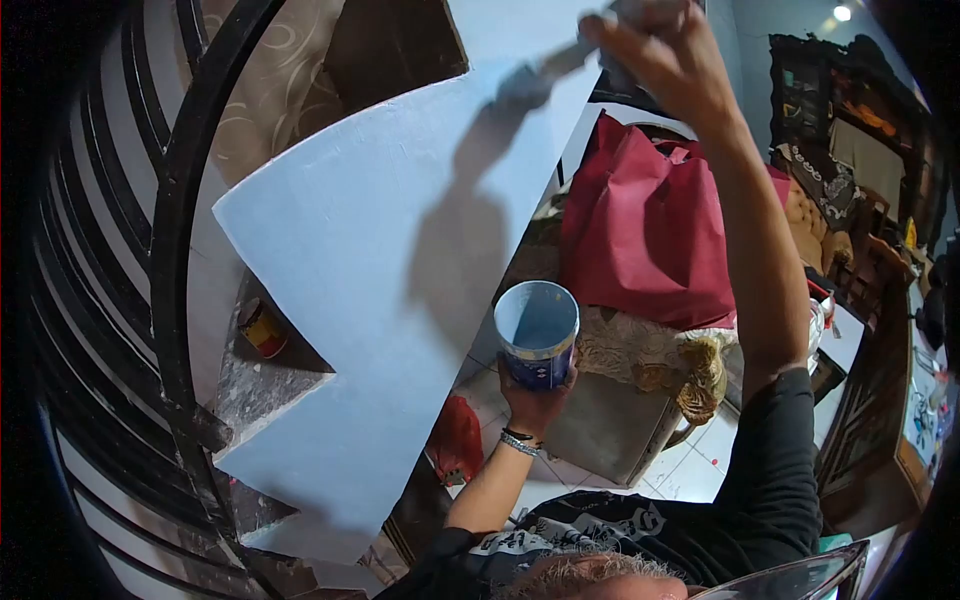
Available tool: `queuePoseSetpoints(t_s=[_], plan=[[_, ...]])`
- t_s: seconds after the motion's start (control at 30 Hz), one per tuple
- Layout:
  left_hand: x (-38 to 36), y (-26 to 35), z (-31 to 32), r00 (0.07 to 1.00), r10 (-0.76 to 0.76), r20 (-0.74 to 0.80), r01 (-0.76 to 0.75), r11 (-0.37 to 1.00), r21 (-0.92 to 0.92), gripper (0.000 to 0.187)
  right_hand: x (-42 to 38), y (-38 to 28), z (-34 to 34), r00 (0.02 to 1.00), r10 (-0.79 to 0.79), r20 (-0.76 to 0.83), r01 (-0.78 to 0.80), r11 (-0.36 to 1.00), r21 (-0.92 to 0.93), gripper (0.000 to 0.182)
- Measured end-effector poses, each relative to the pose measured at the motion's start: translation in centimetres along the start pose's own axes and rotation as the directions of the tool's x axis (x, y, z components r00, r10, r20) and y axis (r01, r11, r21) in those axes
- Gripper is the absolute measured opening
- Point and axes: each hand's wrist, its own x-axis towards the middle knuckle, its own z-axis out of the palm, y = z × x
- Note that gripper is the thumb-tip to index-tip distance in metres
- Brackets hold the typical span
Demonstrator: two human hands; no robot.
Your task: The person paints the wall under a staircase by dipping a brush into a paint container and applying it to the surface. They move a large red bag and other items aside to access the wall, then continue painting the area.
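My left hand (pixel 540 400) grips a blue paint bucket (pixel 541 368) from below, around its lower side. The bucket is open at the top, with light blue paint coating its inside wall. Raised high at the top, my right hand (pixel 668 50) is closed around the handle of a paintbrush (pixel 530 86). The brush points down and left, its bristles close over the light blue stair-side wall (pixel 350 210), where the brush and hand cast a shadow. Brush and hand are slightly blurred.
A black metal railing (pixel 172 230) curves along the left. On a stair step stands a small yellow-and-red can (pixel 263 328). Right of the wall, a large red bag (pixel 650 230) rests on ornate furniture (pixel 625 345). Another red bag (pixel 456 440) lies lower down.
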Motion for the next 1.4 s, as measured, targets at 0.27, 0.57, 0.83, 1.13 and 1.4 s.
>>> queuePoseSetpoints(t_s=[0.27,0.57,0.83,1.13,1.4], plan=[[0.0,-0.2,-0.1,1.000,0.012,0.010,-0.012,1.000,0.011,0.082,-5.2,1.4,1.4,0.865,-0.410,-0.289,0.234,0.840,-0.490,0.012],[0.3,-0.5,-1.4,0.984,0.068,-0.167,-0.051,0.993,0.103,0.080,-21.3,0.3,7.8,0.956,-0.119,-0.267,0.087,0.988,-0.129,0.024],[-0.4,-0.9,-0.6,0.988,0.058,-0.145,-0.047,0.996,0.077,0.077,-20.8,-2.0,2.6,0.946,-0.215,-0.241,0.187,0.973,-0.134,0.023],[0.3,-0.7,-0.3,0.993,-0.024,0.115,0.021,0.999,0.027,0.085,0.8,2.2,3.0,0.843,-0.249,-0.477,0.295,0.955,0.022,0.017],[0.1,0.5,-2.0,0.999,0.036,0.025,-0.037,0.997,0.062,0.086,-9.6,4.1,5.0,0.940,-0.266,-0.214,0.235,0.959,-0.161,0.024]])
